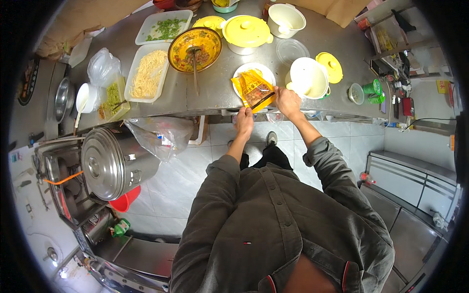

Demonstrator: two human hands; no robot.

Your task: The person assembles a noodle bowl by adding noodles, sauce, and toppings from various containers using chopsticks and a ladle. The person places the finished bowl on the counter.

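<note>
Between my two hands is a yellow food packet point(255, 91) with a clear window showing brownish contents. My left hand point(244, 122) pinches its lower left corner from below. At its right edge my right hand point(288, 101) grips the packet, fingers closed. A white plate point(265, 70) lies under and behind the packet, partly covered by it. Just right of my right hand stands a white pot point(309, 78) without its lid. A yellow lid point(329, 68) rests beside that pot, and a clear round lid point(292, 52) lies behind it.
On the steel counter point(215, 97), a yellow bowl point(184, 40) holds a ladle in sauce. Noodles point(147, 73) and chopped greens point(166, 29) fill trays at the left. A yellow-lidded pot point(245, 35) stands behind the plate. Below the counter, a large steel pot point(115, 161) stands left.
</note>
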